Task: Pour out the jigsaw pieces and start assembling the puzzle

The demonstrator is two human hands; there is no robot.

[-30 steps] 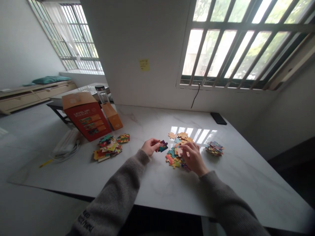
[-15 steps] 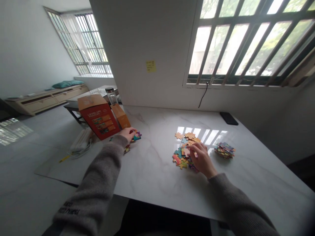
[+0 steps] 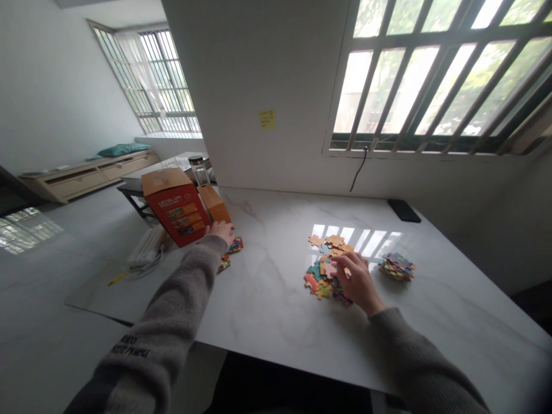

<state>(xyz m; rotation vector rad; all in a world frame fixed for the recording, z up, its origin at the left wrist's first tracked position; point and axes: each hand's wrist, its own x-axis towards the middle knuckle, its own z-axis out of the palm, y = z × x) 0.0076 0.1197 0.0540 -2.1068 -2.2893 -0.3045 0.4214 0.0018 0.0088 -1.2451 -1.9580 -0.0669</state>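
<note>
My left hand [image 3: 221,231] is beside the orange box, just above a small group of colourful puzzle pieces [image 3: 235,245]. Its fingers look apart, with nothing visible in them, though the palm side is hidden. My right hand [image 3: 356,280] reaches over a loose heap of puzzle pieces [image 3: 318,282] at the middle right. Thumb and forefinger are pinched on a pinkish puzzle piece [image 3: 328,268] at the top of the heap. Several pieces behind it lie with their plain tan backs up. To the right of that hand is a stacked pile of puzzle pieces [image 3: 395,267].
A red and orange puzzle box [image 3: 179,210] stands at the left, its smaller orange part [image 3: 214,204] beside it. Near it are a white power strip with cable [image 3: 146,250] and a glass bottle [image 3: 199,171]. A black phone [image 3: 404,210] lies at the marble table's [image 3: 267,299] back right.
My left hand has shifted slightly back toward the box, and the purple and teal pieces at its fingers now lie differently on the table. My right hand stays at the heap.
</note>
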